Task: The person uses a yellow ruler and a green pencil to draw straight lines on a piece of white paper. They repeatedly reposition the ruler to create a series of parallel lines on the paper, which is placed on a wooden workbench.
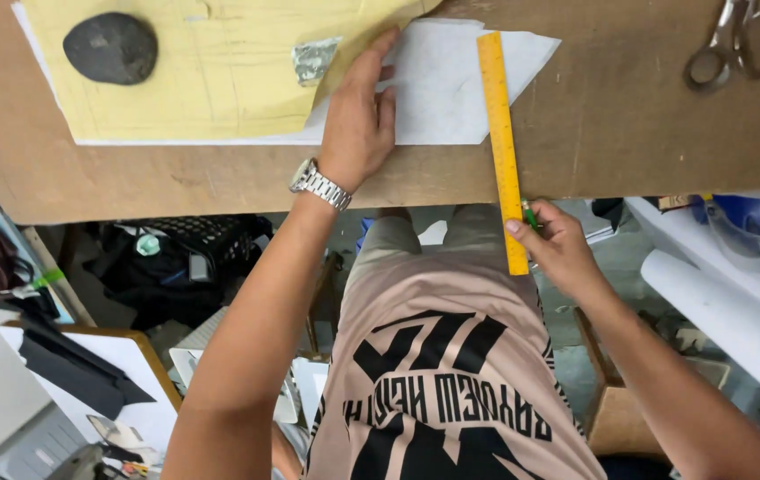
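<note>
Hands at a wooden surface (pixel 629 133), one on paper and one on a ruler.

The left hand (pixel 358 124) lies flat and unclenched, palm down on a white sheet (pixel 451 89), fingers reaching to the edge of the yellow paper (pixel 211 80) beside it. The right hand (pixel 558 249) pinches the near end of the orange ruler (pixel 502 142) and also grips a green pen (pixel 529 216). The ruler's long axis runs away from the person, its far end resting on the white sheet's right part and its near end overhanging the surface's edge. It lies to the right of the left hand, close but not touching. A dark stone (pixel 111 47) weighs down the yellow paper; scissors (pixel 740 40) sit far right.
</note>
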